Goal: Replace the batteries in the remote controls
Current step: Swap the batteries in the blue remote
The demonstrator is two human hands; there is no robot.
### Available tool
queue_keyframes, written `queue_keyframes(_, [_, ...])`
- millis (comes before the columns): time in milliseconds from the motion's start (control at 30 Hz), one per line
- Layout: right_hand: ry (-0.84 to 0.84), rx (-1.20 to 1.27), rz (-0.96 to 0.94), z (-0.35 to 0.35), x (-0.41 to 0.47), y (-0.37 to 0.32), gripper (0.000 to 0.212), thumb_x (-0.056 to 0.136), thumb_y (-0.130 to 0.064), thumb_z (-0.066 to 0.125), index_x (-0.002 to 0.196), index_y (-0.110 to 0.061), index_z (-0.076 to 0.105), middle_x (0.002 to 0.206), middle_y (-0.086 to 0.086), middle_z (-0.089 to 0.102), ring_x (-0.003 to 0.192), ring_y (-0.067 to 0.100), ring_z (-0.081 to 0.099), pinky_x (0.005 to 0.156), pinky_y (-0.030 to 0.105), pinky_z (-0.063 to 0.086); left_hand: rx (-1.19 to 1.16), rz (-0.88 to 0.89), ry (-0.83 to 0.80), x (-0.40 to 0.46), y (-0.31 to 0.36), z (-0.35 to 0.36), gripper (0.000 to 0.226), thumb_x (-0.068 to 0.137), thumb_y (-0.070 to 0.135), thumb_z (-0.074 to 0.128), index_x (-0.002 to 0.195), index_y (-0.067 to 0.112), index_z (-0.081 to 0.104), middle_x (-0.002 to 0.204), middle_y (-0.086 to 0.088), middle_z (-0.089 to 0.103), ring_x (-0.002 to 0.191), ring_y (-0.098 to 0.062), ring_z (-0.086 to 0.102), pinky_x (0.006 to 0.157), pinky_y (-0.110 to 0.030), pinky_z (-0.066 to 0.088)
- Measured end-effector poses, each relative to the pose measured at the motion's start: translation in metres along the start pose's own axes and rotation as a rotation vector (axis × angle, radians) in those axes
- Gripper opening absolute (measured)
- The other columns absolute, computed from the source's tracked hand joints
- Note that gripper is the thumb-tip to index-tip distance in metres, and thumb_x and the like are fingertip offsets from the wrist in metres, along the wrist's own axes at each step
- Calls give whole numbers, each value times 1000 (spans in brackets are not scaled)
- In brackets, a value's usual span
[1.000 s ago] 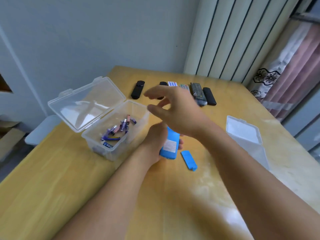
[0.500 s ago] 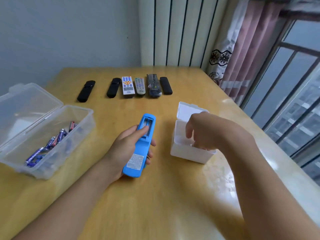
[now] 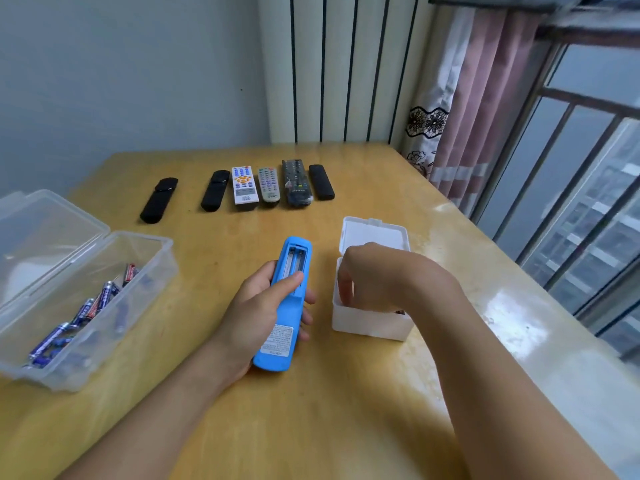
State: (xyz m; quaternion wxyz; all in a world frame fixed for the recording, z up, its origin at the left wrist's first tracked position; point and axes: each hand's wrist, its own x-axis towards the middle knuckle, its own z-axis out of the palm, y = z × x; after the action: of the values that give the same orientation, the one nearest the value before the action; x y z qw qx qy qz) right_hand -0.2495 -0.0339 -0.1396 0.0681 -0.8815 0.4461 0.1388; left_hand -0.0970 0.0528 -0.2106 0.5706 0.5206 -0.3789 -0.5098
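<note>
While the left hand (image 3: 258, 317) wraps its grip around the bright blue rubber-sleeved remote control (image 3: 282, 306), face down with the open battery bay (image 3: 294, 268) turned up, the right hand (image 3: 381, 275) dips into the small white plastic box (image 3: 370, 322) just beside it. Thumb on top, fingers curled underneath: that hold keeps the bay level and ready, and both slots look bare. The right hand's fingers (image 3: 344, 289) curl down inside the box, but what they grip, if anything, cannot be told, as the box wall hides the tips. Its hinged lid (image 3: 374, 233) stands up behind, out of the way. Remote and box sit mid-worktop, toward the right edge, close together so the reach is short. At the left edge sits the clear plastic tub (image 3: 104, 299), lid thrown back, loose blue and red cylindrical batteries (image 3: 86, 313) lying in it, likely one pile spent and the other fresh, though which is which is a guess. Along the far edge of the yellow wooden worktop (image 3: 311, 410) six more remotes (image 3: 270, 185) wait in a row.
</note>
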Motion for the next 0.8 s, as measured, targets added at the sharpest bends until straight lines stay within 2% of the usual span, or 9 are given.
queue_keyframes(233, [81, 73, 13, 4, -3, 0, 21, 93, -15, 60, 110, -16, 71, 107, 6, 66, 87, 23, 58, 51, 25, 36, -17, -2, 8, -1, -1, -2, 16, 100, 22, 59, 113, 14, 65, 80, -9, 72, 60, -21, 65, 48, -32, 55])
queue_keyframes(333, [133, 101, -46, 5, -5, 4, 19, 89, -12, 63, 99, -18, 77, 88, -2, 67, 83, 18, 61, 55, 24, 42, -20, -3, 7, 0, 0, -2, 16, 100, 22, 59, 112, 14, 65, 80, -8, 72, 60, -21, 65, 48, -32, 54])
queue_keyframes(400, [127, 166, -110, 4, -7, 4, 20, 88, -10, 65, 94, -23, 78, 72, -14, 59, 74, 10, 57, 56, 21, 46, -26, -8, 13, 0, 0, -4, 16, 100, 23, 60, 111, 14, 66, 80, -9, 72, 60, -20, 65, 48, -32, 54])
queue_keyframes(500, [102, 289, -157, 4, -9, 12, 18, 86, -10, 70, 91, -27, 77, 70, -15, 62, 72, 12, 65, 65, 31, 60, -31, -15, 17, 1, 0, -6, 15, 101, 25, 59, 109, 15, 67, 81, -9, 72, 60, -21, 66, 47, -33, 54])
queue_keyframes(600, [176, 562, -184, -1, -11, 32, 12, 86, -9, 76, 91, -20, 78, 71, -8, 73, 60, 11, 70, 55, 21, 57, -42, 4, 37, 0, -1, -5, 17, 104, 22, 53, 109, 13, 67, 80, -10, 72, 60, -22, 65, 48, -33, 54])
queue_keyframes(733, [461, 1246, -305, -4, -7, 27, 9, 87, -2, 73, 91, -9, 76, 71, 2, 74, 63, 14, 71, 65, 22, 58, -43, 48, 82, -3, 4, -4, 21, 104, 17, 47, 111, 9, 65, 78, -11, 71, 58, -22, 64, 47, -33, 53])
queue_keyframes(800, [458, 1534, -321, 5, 3, 6, 8, 87, 1, 71, 94, -2, 74, 72, 7, 73, 65, 15, 69, 68, 23, 58, -54, 50, 98, -6, 8, -8, 27, 105, 22, 43, 112, 5, 63, 77, -12, 69, 57, -23, 62, 46, -33, 52])
